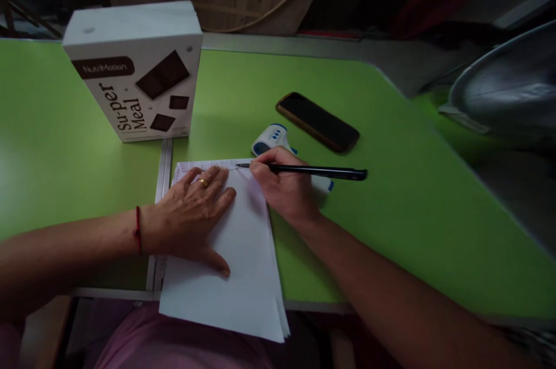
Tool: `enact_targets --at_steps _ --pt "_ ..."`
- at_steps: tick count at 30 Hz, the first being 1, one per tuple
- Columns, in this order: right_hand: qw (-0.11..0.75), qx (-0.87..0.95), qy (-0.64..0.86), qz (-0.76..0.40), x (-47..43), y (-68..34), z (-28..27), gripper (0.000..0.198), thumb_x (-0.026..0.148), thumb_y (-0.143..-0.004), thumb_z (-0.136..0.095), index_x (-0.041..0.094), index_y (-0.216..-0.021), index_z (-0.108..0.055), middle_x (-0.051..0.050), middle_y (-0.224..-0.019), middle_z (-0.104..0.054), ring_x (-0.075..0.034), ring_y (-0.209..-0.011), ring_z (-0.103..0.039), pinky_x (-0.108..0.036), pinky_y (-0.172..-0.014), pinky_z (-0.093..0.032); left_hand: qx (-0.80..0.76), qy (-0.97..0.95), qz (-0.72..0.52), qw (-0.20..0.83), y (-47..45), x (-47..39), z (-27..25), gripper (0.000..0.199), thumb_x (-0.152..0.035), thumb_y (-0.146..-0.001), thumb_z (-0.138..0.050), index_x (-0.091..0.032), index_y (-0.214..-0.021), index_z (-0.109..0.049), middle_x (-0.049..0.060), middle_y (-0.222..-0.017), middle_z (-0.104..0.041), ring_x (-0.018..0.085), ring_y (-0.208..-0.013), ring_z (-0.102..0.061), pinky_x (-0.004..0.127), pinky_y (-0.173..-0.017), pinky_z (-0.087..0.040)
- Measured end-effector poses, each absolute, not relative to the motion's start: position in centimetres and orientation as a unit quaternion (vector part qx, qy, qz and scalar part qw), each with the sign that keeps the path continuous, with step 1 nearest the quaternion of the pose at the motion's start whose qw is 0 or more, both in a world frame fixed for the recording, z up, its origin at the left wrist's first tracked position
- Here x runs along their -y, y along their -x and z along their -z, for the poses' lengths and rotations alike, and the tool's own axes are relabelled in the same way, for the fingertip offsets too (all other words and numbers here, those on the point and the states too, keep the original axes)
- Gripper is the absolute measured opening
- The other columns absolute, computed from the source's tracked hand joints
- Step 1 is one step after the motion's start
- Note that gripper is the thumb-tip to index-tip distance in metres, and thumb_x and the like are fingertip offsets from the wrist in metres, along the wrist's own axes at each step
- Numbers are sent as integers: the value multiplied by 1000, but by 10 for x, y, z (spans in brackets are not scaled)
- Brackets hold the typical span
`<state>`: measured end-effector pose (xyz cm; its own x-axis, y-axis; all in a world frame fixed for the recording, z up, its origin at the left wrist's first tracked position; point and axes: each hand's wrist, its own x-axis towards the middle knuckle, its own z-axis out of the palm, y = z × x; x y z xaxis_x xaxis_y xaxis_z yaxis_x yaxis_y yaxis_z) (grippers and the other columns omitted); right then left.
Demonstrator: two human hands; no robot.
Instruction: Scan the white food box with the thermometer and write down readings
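The fingers (259, 169) of the right hand (284, 186) are clamped on a black pen (324, 172), pinching it just behind its tip. Its barrel passes across the hand, and its far end points to the right. The tip is at the top strip of a stack of white paper (243, 270), where lines of handwriting (204, 165) run; whether it presses on the page, I cannot tell.

The left hand (189, 218) lies palm down on the upper left of the stack, its four fingers loosely side by side and its thumb spread well apart from them. The fingertips reach to just below the writing, near the pen tip. A gold ring (202, 182) is on one finger and a red cord bracelet (138, 230) circles the wrist.

The stack's bottom edge overhangs the near edge of the green surface (412, 212), its lower right corners fanned. Partly hidden behind the right hand is a white-and-blue infrared thermometer (273, 137). Beyond it, a smartphone (319, 121) in a brownish case lies screen up. At the far left, past the paper, a white NutriMotion Super Meal box (132, 24) stands upright.
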<state>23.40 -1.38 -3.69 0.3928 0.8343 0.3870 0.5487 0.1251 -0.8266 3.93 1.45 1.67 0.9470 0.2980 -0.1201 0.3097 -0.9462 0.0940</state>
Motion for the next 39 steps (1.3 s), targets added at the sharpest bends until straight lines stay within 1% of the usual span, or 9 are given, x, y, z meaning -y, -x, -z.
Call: enact_targets --at_steps 9,16,23,31,35,39 --pt "524 540 647 -125 14 -235 35 10 29 -70 -53 22 -62 -51 3 -53 -52 -12 -51 -45 -27 -51 -40 -155 -984 61 55 -40 -13 -18 112 -85 -55 -67 -6 -132 -47 27 -150 -32 42 -140 -28 54 -114 -22" --pt "547 499 655 -149 13 -236 39 12 31 -69 -53 22 -62 -52 3 -54 -52 -12 -51 -46 -28 -52 -40 -156 -984 60 54 -39 -14 -18 112 -86 -56 -66 -7 -132 -46 26 -151 -30 42 -141 -26 54 -115 -21" --pt "528 526 654 -125 12 -238 41 11 30 -70 -52 22 -64 -51 2 -56 -52 -12 -54 -47 -27 -53 -41 -155 -985 57 55 -40 -14 -19 110 -84 -56 -68 -6 -131 -47 27 -150 -31 42 -140 -27 54 -114 -21" --pt "527 527 653 -134 13 -237 38 11 31 -69 -52 22 -63 -51 2 -55 -53 -13 -53 -47 -27 -52 -41 -150 -986 48 50 -37 -14 -17 110 -84 -56 -68 -6 -131 -47 27 -150 -32 42 -140 -28 54 -114 -21" --pt "531 514 659 -138 13 -239 39 12 32 -70 -52 22 -63 -51 2 -55 -53 -13 -53 -48 -28 -53 -42 -152 -986 47 57 -40 -15 -17 109 -82 -54 -71 -6 -129 -48 27 -148 -34 43 -139 -30 53 -114 -22" --pt "524 517 664 -134 13 -240 40 11 30 -70 -52 22 -63 -51 2 -55 -53 -13 -53 -48 -28 -54 -42 -154 -985 50 61 -40 -14 -17 109 -83 -55 -69 -7 -129 -48 27 -150 -32 42 -140 -28 54 -114 -21"
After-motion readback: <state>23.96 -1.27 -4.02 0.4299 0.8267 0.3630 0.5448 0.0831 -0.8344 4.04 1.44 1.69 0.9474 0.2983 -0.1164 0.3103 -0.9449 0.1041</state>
